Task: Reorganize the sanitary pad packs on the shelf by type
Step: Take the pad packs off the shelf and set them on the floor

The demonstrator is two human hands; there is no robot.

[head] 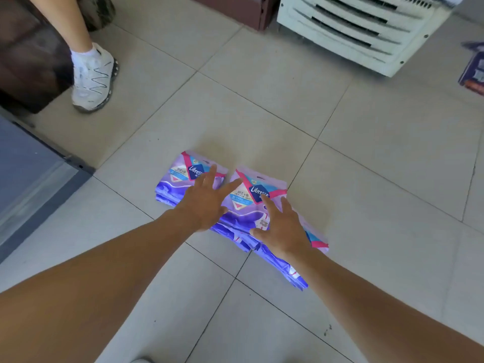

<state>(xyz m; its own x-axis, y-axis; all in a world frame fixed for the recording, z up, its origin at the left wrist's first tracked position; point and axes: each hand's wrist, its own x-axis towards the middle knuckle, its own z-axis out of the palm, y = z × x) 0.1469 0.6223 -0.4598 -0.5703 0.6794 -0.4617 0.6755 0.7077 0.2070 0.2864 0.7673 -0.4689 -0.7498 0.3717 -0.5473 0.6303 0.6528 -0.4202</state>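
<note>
I am reaching both arms down toward the purple packs lying on the floor (366, 166) in the middle of the frame. My left hand (203, 203) is spreading over the left pile (174, 183), fingers (210, 174) straight and released, grasping nothing; whether the palm is touching the plastic I cannot tell. My right hand (282, 230) is hovering over or resting on the right pile (251, 195), fingers equally splayed and released. The two piles are lying just beside each other, and the right one is fanning out toward the lower right, its lower packs sliding from under the top one.

No shelf is showing here, so I am judging that the sorting itself is not yet done.

The risk I am seeing: the wrappers look slick, and the right pile is already skewed, so scooping it with flat fingers could make the lower packs slip out and scatter. Both top packs carry the same look, so mixing types is easy if I am not reading the labels. Someone's shoe (91, 79) is standing at the upper left, well apart from the packs.
</note>
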